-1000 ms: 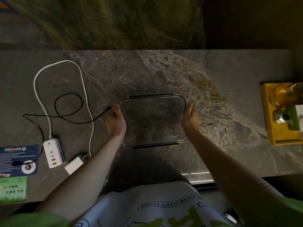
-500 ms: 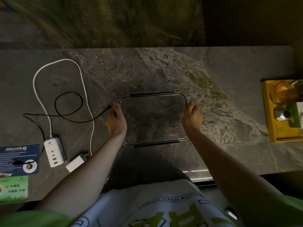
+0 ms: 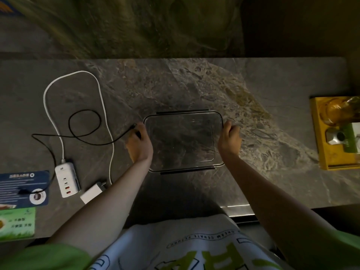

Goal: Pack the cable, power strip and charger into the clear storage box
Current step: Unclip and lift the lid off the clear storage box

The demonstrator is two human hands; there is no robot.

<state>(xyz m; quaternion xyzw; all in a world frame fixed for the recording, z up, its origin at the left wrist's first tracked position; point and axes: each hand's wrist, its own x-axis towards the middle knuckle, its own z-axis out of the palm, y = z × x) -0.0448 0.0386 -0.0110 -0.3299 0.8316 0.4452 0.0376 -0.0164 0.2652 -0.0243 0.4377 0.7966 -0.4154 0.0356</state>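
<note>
1. The clear storage box (image 3: pixel 214 141) sits in the middle of the marble-patterned tabletop (image 3: pixel 194 84), straight in front of me. Its long sides face 12 and 6 o'clock, and a dark strip runs along each of them.
2. My left hand (image 3: pixel 139 145) is on the box's short side at 9 o'clock. The fingers are curled down against the rim, holding it.
3. My right hand (image 3: pixel 229 141) is on the opposite short side at 3 o'clock. The fingers are curled and the thumb is up near the far corner, also holding the rim.
4. The black cable (image 3: pixel 84 121) lies loose on the tabletop at 9 o'clock from the box, in one loop. One plug end reaches right up to my left fingers, but I cannot tell whether it touches them. The other end trails toward 8 o'clock onto a blue card (image 3: pixel 23 188).
5. The white power strip (image 3: pixel 67 179) lies flat at 8 o'clock, well apart from the box. Its white cord (image 3: pixel 76 75) arcs far out toward 10 o'clock and comes back down.
6. The white charger (image 3: pixel 91 192) lies just beside the power strip on its box-facing side, close to my left forearm.
7. A green card (image 3: pixel 17 224) sits just nearer to me than the blue one.
8. At 3 o'clock, well apart from the box, a yellow tray (image 3: pixel 331 160) holds an amber bottle (image 3: pixel 342 112).
</note>
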